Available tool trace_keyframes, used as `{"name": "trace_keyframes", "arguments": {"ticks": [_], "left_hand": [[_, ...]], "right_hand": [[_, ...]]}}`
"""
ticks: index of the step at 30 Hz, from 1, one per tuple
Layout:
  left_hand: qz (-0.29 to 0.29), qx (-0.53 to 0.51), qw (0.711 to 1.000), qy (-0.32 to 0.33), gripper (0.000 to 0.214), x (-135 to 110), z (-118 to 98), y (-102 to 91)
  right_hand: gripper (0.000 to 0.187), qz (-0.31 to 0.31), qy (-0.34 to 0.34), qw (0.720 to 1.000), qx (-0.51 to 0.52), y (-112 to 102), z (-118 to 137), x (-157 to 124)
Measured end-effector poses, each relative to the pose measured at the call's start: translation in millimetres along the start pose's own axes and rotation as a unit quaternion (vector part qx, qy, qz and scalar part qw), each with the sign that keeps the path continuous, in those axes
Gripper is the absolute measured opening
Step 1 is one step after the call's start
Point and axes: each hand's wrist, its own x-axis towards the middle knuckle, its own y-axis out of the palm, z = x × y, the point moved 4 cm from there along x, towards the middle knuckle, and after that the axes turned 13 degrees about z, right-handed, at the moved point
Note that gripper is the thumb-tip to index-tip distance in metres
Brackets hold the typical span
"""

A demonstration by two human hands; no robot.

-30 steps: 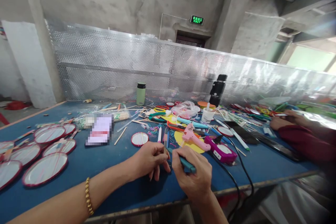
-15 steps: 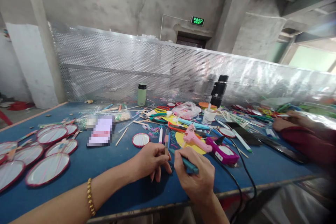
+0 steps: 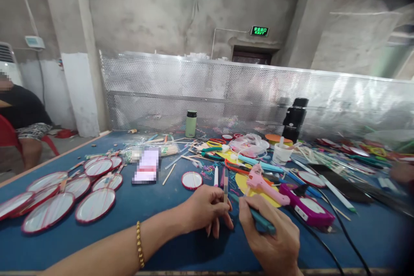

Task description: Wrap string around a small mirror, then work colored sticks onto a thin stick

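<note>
Between the thumb and fingers of my left hand (image 3: 207, 207) stands a narrow flat stick (image 3: 225, 183), with bands of brown and grey. My right hand (image 3: 271, 233) is closed round a teal pen-like tool (image 3: 263, 223). Its thin front end points left towards the stick; whether they touch I cannot tell. Just beyond my left hand lies a small round white disc (image 3: 192, 180) with a red rim. A pink glue gun (image 3: 267, 185) rests past my right hand on a yellow round piece (image 3: 241, 180).
Several red-rimmed round discs (image 3: 95, 205) with sticks lie at left. A phone (image 3: 147, 166), a green bottle (image 3: 191, 124), a white cup (image 3: 282, 154) and a purple box (image 3: 307, 207) with black cables stand around. A person (image 3: 26, 108) sits far left; another person's hand (image 3: 403, 172) shows at right.
The view has turned left, so the table's things appear further right and a seated person has come into sight. Both hands keep their hold on the stick and the teal tool.
</note>
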Motion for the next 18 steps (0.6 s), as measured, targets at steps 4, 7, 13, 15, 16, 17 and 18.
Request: {"name": "trace_keyframes", "arguments": {"ticks": [4,7,13,15,16,17,18], "left_hand": [[-0.005,-0.001,1.0,-0.005,0.019,0.5,-0.3,-0.1],[-0.004,0.0,1.0,-0.001,0.017,0.7,0.0,-0.6],[-0.01,0.011,1.0,-0.004,0.02,0.0,-0.4,0.9],[-0.014,0.02,1.0,-0.001,0.02,-0.9,-1.6,2.1],[-0.014,0.023,1.0,-0.003,0.02,-1.4,-1.7,2.6],[-0.018,0.024,1.0,-0.005,0.019,-2.0,-1.8,2.6],[-0.019,0.022,1.0,-0.01,0.018,-2.5,-1.5,2.6]], "right_hand": [[0.011,0.007,0.002,1.0,0.0,0.9,-1.0,0.5],[0.011,0.007,0.003,1.0,0.002,1.0,-1.8,0.2],[0.012,0.009,0.015,1.0,0.011,1.0,-2.0,-1.5],[0.013,0.015,0.024,0.999,0.021,1.3,-1.4,-2.1],[0.013,0.018,0.028,0.999,0.026,1.5,-1.0,-2.3],[0.013,0.02,0.029,0.999,0.029,1.8,-0.4,-2.5],[0.014,0.019,0.032,0.999,0.032,1.9,-0.1,-2.6]]}}
